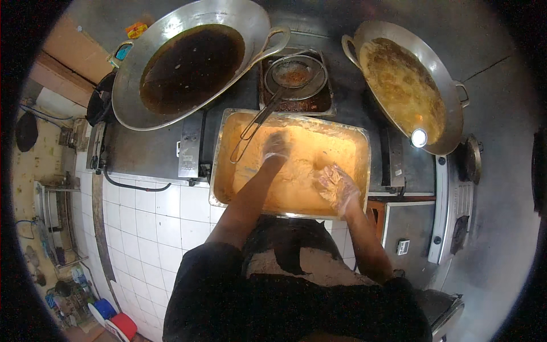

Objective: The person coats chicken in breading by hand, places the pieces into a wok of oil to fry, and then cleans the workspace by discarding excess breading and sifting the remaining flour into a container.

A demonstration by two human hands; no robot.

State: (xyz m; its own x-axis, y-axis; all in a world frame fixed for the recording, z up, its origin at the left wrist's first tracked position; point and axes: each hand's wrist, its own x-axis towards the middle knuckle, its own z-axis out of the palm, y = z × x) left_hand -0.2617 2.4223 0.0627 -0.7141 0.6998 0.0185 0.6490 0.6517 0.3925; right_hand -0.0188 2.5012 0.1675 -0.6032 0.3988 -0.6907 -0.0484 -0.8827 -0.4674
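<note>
A rectangular metal tray [364, 151] in front of me holds a layer of orange-tan flour [302, 151]. My left hand [276, 147], in a clear plastic glove, is over the left part of the flour; motion smears its fingers. My right hand [340, 189], gloved too, is low over the tray's right side. Its fingers are curled and coated with flour, around something lumpy that I cannot make out. A strainer's long wire handle [250, 132] reaches over the tray's far left edge, close to my left hand.
A big metal wok [128, 94] of dark oil stands far left. Another wok [401, 35] with bubbling, foamy oil stands far right. Between them, round mesh strainers [310, 85] rest on a dark square pan [327, 105]. White tiles [165, 228] face the counter's front.
</note>
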